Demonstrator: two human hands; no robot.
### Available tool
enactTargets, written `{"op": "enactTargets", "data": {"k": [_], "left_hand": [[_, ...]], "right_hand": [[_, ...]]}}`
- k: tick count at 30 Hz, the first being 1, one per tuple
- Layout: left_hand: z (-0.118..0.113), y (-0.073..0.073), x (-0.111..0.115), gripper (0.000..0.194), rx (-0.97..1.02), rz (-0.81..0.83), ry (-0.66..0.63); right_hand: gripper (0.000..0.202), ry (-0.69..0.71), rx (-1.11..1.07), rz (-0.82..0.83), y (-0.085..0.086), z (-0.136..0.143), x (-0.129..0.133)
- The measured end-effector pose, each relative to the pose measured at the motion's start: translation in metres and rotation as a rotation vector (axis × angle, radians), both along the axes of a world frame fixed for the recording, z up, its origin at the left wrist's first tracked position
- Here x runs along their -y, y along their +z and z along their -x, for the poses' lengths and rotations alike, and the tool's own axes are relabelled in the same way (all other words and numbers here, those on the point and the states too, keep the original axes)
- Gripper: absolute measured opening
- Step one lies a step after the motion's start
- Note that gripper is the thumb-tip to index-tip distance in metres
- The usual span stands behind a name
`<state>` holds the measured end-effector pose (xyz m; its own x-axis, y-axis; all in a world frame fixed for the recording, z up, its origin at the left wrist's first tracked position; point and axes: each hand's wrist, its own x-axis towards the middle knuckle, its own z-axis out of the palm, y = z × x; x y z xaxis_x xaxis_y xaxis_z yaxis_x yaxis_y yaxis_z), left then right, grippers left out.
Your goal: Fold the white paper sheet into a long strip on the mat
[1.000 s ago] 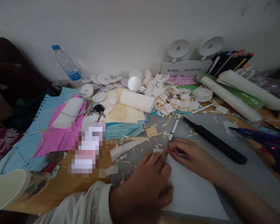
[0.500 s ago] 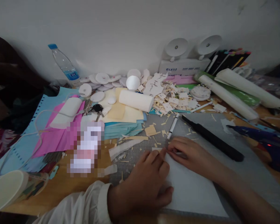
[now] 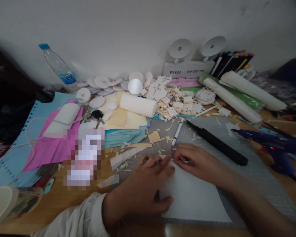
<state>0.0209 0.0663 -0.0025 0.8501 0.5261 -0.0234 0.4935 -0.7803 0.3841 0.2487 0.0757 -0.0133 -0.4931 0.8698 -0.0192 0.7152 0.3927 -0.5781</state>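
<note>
A white sheet of paper (image 3: 192,197) lies on the grey cutting mat (image 3: 236,184) in front of me. My left hand (image 3: 151,184) rests on its left part, fingers spread and thumb apart, pressing near the top edge. My right hand (image 3: 194,161) is closed in a pinch at the same top edge, its fingertips beside my left index finger. What those fingertips hold is too small and covered to make out. Just beyond lie a white pen (image 3: 177,131) and a long black tool (image 3: 217,141), among cream paper scraps (image 3: 154,136).
At right is a blue glue gun (image 3: 268,141) with a red light. Behind are white discs (image 3: 102,82), small cream pieces (image 3: 177,105) and a white roll (image 3: 138,105). To the left are coloured paper (image 3: 49,151), a blurred phone (image 3: 85,158), a cup (image 3: 2,204) and a bottle (image 3: 59,67).
The view has shifted slightly, so things on the table sit further left. My left hand's fingers have spread and straightened on the paper. My right hand keeps its pinch at the top edge.
</note>
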Motion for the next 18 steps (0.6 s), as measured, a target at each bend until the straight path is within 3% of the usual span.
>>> {"op": "enactTargets", "data": {"k": [18], "left_hand": [[0.0061, -0.0028, 0.0009, 0.065, -0.015, -0.005, -0.09]], "right_hand": [[0.013, 0.136, 0.042, 0.112, 0.0062, -0.0005, 0.0055]]}}
